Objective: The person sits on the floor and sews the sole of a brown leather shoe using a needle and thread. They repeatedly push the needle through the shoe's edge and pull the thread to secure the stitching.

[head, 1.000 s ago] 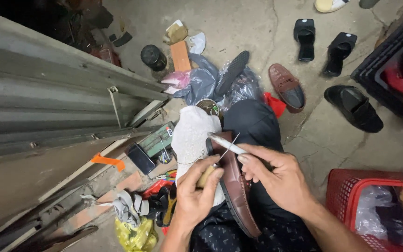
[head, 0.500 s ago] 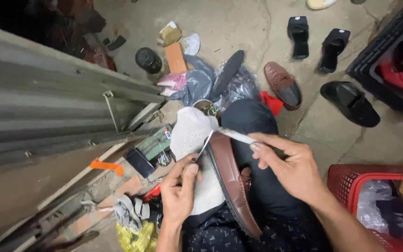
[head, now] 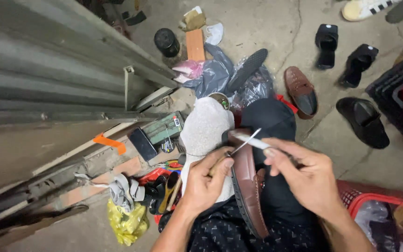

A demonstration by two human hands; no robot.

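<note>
A brown leather loafer (head: 246, 186) lies on its side across my lap, sole edge facing up. My left hand (head: 204, 179) grips a wooden-handled tool whose thin metal tip (head: 247, 142) points at the shoe's toe end. My right hand (head: 306, 176) pinches a pale thread (head: 250, 140) drawn over that toe. A white cloth (head: 204, 128) covers my left knee under the shoe.
The matching brown shoe (head: 300, 91) lies on the concrete ahead, with black sandals (head: 362, 119) and heeled mules (head: 326, 44) to the right. A red basket (head: 383, 210) sits at my right. A corrugated metal shutter (head: 47, 84), tools (head: 162, 186), phone (head: 142, 143) and bags lie left.
The view has drifted a little. My right hand has drawn the thread back to the right, and my left hand has settled on the tool handle at the shoe's edge.
</note>
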